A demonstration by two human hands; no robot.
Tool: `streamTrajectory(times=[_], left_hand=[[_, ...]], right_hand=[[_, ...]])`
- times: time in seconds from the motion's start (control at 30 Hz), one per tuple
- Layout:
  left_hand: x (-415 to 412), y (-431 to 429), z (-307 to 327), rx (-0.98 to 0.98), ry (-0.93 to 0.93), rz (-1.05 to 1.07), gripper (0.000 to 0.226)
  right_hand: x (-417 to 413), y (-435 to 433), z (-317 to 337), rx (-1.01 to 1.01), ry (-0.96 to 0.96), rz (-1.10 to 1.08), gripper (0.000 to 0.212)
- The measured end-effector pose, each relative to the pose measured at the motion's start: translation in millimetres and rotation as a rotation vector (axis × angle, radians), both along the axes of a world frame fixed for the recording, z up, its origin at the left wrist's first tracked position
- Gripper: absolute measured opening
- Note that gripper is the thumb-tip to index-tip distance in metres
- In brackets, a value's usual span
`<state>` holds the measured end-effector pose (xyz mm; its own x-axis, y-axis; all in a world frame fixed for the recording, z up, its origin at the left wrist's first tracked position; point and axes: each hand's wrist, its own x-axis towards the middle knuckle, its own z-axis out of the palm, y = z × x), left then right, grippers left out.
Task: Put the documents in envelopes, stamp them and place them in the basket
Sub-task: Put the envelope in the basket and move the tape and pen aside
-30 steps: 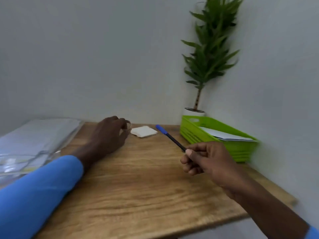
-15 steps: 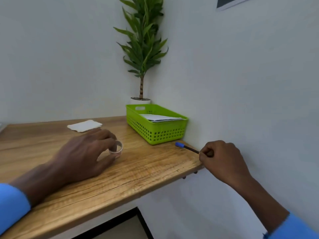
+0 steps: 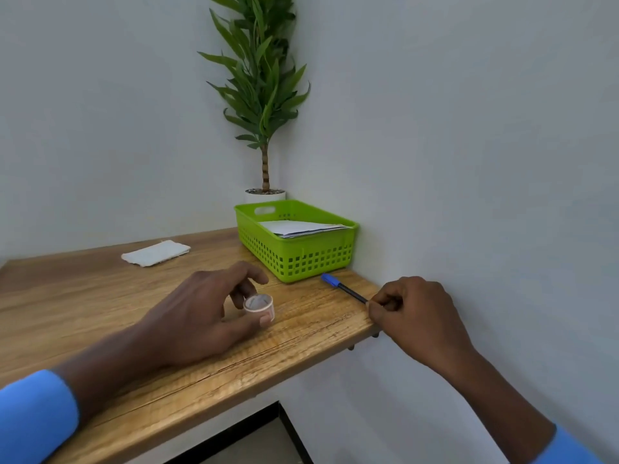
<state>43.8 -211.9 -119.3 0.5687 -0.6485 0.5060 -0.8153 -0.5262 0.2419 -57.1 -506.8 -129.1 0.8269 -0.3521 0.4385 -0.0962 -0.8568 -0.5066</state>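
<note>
I see the basket [image 3: 301,259] beyond-right of my left hand [image 3: 197,316], which pinches the stamp [image 3: 258,304]; right hand [image 3: 415,313], at the right edge of the desk [image 3: 100,313], grips a pen [image 3: 341,288] pointing at it.

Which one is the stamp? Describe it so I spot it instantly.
On the wooden desk, find the green basket. Just nearer, the stamp is the small round white-and-pink piece pinched by the left hand; the right hand holds a blue-capped pen.

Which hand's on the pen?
The right hand, gripping the blue-capped pen near the desk edge; the left hand pinches a small round stamp instead.
</note>
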Motion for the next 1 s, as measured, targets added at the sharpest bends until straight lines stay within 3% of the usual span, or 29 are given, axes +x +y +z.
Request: streamTrajectory(times=[0.13,0.4,0.63,0.83,0.93,1.0], left_hand=[[12,-5,-7,0.059,0.010,-0.011,0.030],[13,-1,-11,0.026,0.056,0.004,0.034],[11,1,-10,0.025,0.096,0.010,0.039],[16,12,-3,-0.011,0.263,0.000,0.064],[35,41,5,-0.106,0.278,0.130,0.067],[50,66,6,-0.044,0.282,0.303,0.076]], right_hand=[[0,9,-1,-0.011,-0.040,0.033,0.010],[13,62,-1,0.064,0.015,0.234,0.010],[24,76,1,0.023,0.067,0.223,0.015],[30,73,12,0.060,-0.024,0.207,0.021],[49,83,33,0.106,-0.082,0.327,0.021],[74,102,52,0.095,-0.046,0.444,0.021]])
